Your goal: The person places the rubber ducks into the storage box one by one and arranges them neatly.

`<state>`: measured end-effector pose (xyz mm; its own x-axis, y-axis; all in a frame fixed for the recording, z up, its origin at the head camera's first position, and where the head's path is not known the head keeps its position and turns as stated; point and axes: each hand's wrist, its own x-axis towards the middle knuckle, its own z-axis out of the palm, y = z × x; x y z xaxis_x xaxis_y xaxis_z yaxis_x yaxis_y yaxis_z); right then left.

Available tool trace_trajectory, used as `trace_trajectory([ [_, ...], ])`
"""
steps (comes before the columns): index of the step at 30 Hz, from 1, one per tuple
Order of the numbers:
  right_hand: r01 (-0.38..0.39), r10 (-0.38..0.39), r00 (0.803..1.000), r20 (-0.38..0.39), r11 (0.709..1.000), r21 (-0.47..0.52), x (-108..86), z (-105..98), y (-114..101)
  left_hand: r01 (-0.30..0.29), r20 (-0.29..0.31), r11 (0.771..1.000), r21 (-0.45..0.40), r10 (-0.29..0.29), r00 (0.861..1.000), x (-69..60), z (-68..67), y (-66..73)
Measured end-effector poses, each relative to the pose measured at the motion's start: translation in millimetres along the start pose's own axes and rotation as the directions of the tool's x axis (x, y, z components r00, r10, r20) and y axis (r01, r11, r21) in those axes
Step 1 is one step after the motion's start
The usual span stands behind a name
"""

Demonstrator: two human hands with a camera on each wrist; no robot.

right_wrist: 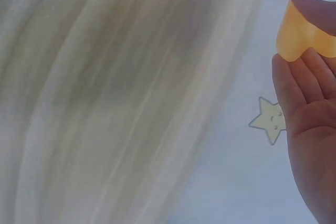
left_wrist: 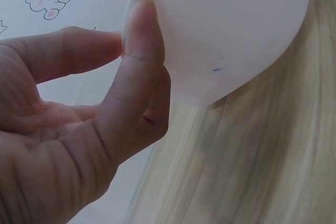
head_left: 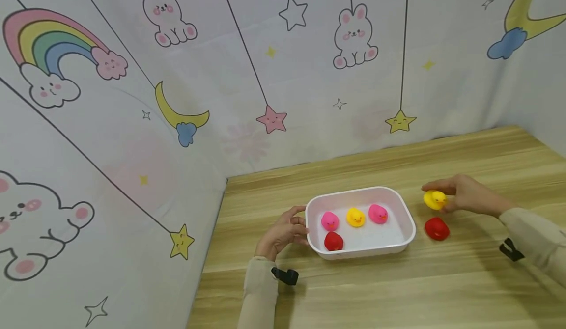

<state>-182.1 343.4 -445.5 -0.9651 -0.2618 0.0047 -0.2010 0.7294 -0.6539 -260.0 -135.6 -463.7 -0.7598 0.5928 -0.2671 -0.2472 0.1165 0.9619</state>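
Between the thumb and fingers of my right hand is a yellow rubber duck, held above the table right of the white plastic tub. The right wrist view shows part of that duck at its edge. A red rubber duck lies on the table just below this hand. My left hand pinches the left edge of the tub, seen closely in the left wrist view. Inside the tub are two pink ducks, one yellow duck and one red duck.
The tub stands on a wood-grain table. Behind and to the left hangs a white cloth printed with rabbits, stars and moons. A black wrist device sits at the left cuff, another near the right sleeve.
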Motion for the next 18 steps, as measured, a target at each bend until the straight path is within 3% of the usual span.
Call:
trace_trajectory([
  [9,0.036,-0.035,0.999,0.013,0.999,-0.028,8.3,-7.3,-32.3,-0.002,0.004,1.000,0.008,0.002,1.000,0.0,-0.1,1.4],
  [18,0.062,-0.064,0.996,0.066,0.997,0.038,20.5,-10.8,-60.6,0.002,-0.002,1.000,0.004,-0.002,1.000,-0.8,0.9,1.4],
])
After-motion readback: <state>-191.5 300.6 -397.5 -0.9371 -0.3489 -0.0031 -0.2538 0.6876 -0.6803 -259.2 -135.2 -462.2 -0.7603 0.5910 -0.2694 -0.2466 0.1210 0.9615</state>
